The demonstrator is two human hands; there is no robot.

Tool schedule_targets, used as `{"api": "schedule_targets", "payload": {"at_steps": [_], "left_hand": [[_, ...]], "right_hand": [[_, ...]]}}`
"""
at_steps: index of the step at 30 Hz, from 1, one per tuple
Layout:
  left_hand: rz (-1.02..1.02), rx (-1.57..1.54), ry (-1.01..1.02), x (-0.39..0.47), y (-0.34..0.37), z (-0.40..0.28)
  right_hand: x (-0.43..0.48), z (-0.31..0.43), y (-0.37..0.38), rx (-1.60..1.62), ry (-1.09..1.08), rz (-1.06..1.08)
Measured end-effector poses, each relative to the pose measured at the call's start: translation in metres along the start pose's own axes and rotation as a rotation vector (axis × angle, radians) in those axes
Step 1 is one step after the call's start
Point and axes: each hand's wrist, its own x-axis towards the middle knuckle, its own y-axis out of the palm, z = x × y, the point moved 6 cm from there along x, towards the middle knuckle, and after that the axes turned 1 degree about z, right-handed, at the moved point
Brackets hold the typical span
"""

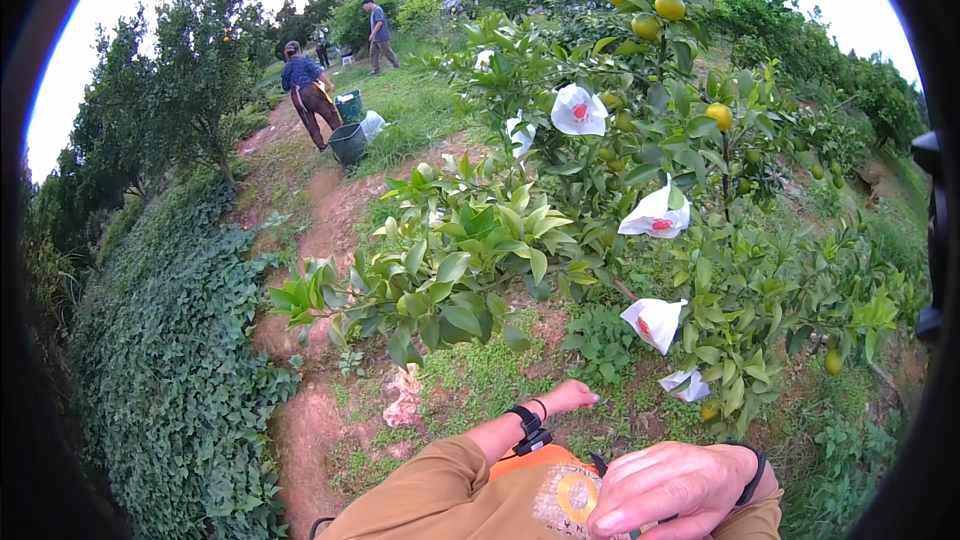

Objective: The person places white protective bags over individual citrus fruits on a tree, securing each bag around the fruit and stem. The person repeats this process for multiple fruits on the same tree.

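My left hand is low in front of me, its fingers curled; whether it holds anything cannot be seen. Close to the camera, at my chest, is my right hand, with its fingers bent down and their undersides hidden. A citrus tree stands before me, bearing yellow-green fruits. Several white fruit bags with red marks hang in it, one high, one midway and one lower. A further white bag hangs near the ground, to the right of my left hand.
Dense leafy vines cover the left side beside a reddish dirt path. A crumpled pale thing lies on the ground. Farther up the slope, a person stands by dark bins, and another person is on the grass.
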Motion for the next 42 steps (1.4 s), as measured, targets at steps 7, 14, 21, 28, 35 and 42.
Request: {"api": "schedule_targets", "payload": {"at_steps": [7, 14, 21, 28, 35, 42], "left_hand": [[0.127, -0.002, 0.021, -0.018, 0.05, -0.018], [0.631, 0.049, 0.165, -0.08, 0.114, -0.073], [0.928, 0.104, 0.163, -0.142, 0.153, -0.081], [1.047, -0.002, 0.122, -0.165, 0.167, -0.102], [1.047, -0.051, 0.068, -0.181, 0.181, -0.126], [1.113, 0.091, 0.154, -0.172, 0.203, -0.145]], "right_hand": [[-0.016, 0.055, 0.054, 0.064, -0.179, 0.053], [-0.107, 0.046, 0.051, -0.265, 0.206, -0.236], [-0.274, -0.036, 0.062, -0.541, 0.963, -0.686], [-0.344, -0.065, 0.126, -0.562, 1.01, -0.646], [-0.353, -0.045, 0.132, -0.645, 1.051, -0.681], [-0.344, -0.043, 0.131, -0.753, 1.045, -0.693]]}}
